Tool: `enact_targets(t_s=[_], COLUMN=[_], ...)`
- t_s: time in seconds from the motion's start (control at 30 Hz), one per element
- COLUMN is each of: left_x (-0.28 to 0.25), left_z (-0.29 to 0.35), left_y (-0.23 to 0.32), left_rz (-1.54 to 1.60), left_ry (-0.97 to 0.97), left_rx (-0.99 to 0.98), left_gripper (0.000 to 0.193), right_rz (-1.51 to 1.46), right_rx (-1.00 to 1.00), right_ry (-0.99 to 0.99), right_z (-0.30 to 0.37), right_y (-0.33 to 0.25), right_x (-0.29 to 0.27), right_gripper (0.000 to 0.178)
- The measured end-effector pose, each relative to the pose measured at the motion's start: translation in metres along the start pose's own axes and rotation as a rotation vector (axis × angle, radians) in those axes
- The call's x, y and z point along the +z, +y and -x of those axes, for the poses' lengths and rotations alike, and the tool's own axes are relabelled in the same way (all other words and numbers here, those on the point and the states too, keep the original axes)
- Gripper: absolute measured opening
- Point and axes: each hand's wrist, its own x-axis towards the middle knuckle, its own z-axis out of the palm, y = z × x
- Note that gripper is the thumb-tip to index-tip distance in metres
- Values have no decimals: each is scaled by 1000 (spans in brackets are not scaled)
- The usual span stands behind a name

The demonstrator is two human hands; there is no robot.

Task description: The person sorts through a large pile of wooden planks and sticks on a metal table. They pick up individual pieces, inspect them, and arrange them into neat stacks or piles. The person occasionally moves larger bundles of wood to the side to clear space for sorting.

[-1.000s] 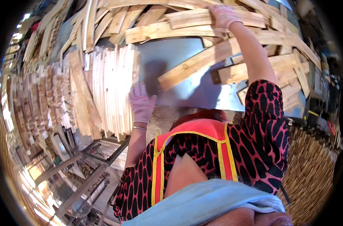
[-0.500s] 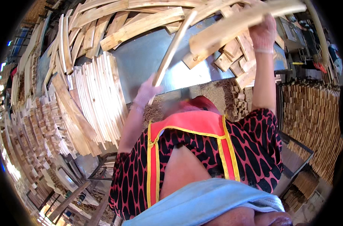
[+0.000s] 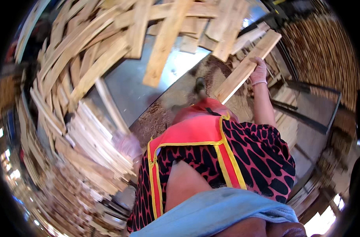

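Observation:
My right hand (image 3: 259, 72), in a pale knit glove, is closed on the edge of a flat wooden board (image 3: 236, 81). The board slants beside my red apron, over the floor near the right end of the metal-topped table (image 3: 134, 81). On the left, my gloved left hand (image 3: 126, 145) is smeared by motion. A narrow wooden strip (image 3: 112, 106) runs up from its fingers, next to a stack of pale strips (image 3: 89, 136). The hand appears closed around the strip's near end.
Loose boards (image 3: 168, 37) lie crisscrossed over the table's far side, some jutting toward me. Stacked wood (image 3: 318, 55) stands at the far right, with a dark metal frame (image 3: 306, 118) nearer. More piled wood (image 3: 65, 189) fills the lower left. Sawdust covers the floor (image 3: 160, 116).
My view has turned to the right. My right hand has lowered its board from above the table to beside my body. The left hand has brought its strip down toward the pale stack.

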Motion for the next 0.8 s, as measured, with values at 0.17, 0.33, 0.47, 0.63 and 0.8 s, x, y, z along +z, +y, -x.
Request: enact_targets(t_s=[0.17,0.33,0.47,0.63,0.8], left_x=[59,25,12,-47,-80], left_z=[0,-72,-91,-90,-132], left_y=[-23,3,0,108,257], left_rz=[-365,-164,-90,81,458], left_ry=[-18,-343,-358,-125,-185], left_rx=[-195,-378,-423,-212,176], left_gripper=[73,78,77,71,84], right_rz=[194,598,573,134,252], right_rx=[234,322,678,511,320], right_ry=[281,257,66,15,252], right_z=[-79,-187,-274,-237,-204], right_y=[15,26,66,58,41], right_x=[-91,-161,-196,-30,-42], right_gripper=[23,25,20,29,27])
